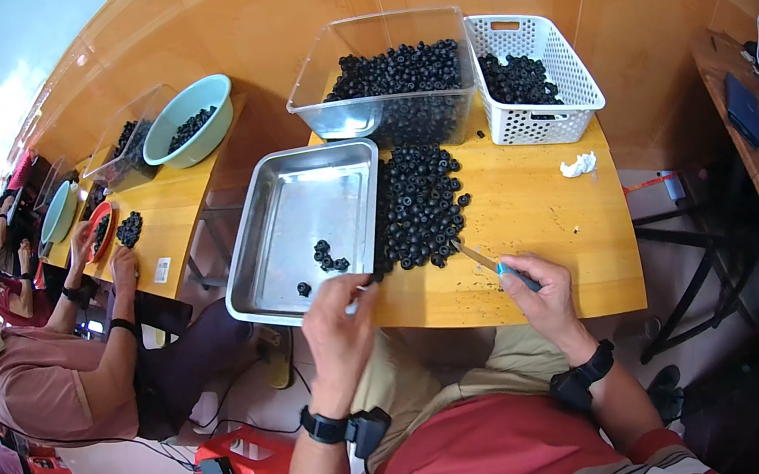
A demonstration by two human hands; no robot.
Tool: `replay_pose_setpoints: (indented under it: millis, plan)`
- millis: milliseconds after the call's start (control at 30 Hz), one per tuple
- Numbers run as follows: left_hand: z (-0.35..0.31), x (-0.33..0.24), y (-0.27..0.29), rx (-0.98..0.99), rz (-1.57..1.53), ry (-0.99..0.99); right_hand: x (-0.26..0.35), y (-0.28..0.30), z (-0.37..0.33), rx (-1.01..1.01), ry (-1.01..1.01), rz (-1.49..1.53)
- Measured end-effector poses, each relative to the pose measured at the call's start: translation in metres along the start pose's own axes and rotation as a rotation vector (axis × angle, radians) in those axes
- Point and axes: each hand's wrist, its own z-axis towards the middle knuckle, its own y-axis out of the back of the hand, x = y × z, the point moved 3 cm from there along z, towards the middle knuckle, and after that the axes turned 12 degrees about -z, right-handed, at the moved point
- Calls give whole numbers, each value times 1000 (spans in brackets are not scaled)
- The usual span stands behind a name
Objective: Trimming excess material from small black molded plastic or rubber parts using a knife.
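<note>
My right hand (544, 295) is closed round the dark handle of a slim knife-like tool (481, 258). Its narrow blade points up and left to the near edge of a heap of small black ring-shaped parts (418, 205) on the wooden table. Over the near right corner of a shallow metal tray (259, 299), my left hand (337, 318) is pinched together. What its fingertips hold is hidden or too small to name; a bit of white shows at the fingers. Several loose black parts (329, 257) lie in the tray, close beyond that hand.
Behind the heap stand a clear plastic bin (315, 101) and a white perforated basket (548, 128), both holding black parts. Crumpled white tissue (578, 165) lies at the table's right. To the left, another person (57, 365) sits at a table with a teal basin (217, 123).
</note>
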Motion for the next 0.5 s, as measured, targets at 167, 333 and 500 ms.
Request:
replay_pose_setpoints:
  millis: [167,333,500]
  plan:
    - [23,21,20,37,316,-28,3,-1,0,4,-15,9]
    - [24,12,3,68,265,-136,1,0,0,20,-42,22]
    - [16,-14,-40,321,285,-294,-2,-1,0,7,-41,33]
